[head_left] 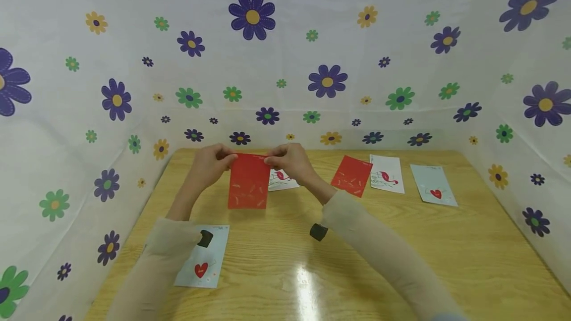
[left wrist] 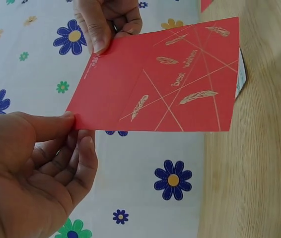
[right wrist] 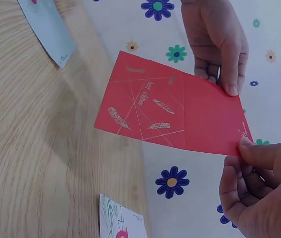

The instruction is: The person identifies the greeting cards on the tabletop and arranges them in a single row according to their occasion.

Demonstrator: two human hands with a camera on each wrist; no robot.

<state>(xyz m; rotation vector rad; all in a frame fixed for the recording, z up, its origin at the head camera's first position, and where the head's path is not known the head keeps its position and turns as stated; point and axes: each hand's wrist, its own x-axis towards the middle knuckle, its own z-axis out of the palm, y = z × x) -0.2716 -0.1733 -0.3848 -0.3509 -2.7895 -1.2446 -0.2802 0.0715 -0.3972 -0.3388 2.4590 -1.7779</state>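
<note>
Head view: the left hand (head_left: 211, 160) and right hand (head_left: 292, 160) pinch a red card (head_left: 249, 182) by the two corners of its upper edge, and it hangs between them over the far left of the tabletop (head_left: 267, 251), its printed face toward the person. A flamingo card (head_left: 283, 182) shows in part behind it, near the right hand; farther right lie a second red card (head_left: 350, 177), a second flamingo card (head_left: 387, 174) and a blue card (head_left: 434, 186), while another blue card (head_left: 216, 254) lies near left, partly hidden by the left sleeve (head_left: 171, 237). The step in hand looks like holding the red card up by its corners; to do it well, keep both hands level and the pull between them light, so the sheet hangs flat without creasing. Left wrist view: the left hand has its thumb on the printed face at the corner, fingers behind, a narrow pinch that leaves the feathers (left wrist: 198, 97) uncovered; such an edge hold suits the step, since it hides little print. Right wrist view: the right hand pinches the opposite corner likewise, and the red card, apart from the tabletop, appears slightly bowed; turning both wrists evenly should straighten it, whereas squeezing harder would probably just dent the corners.
</note>
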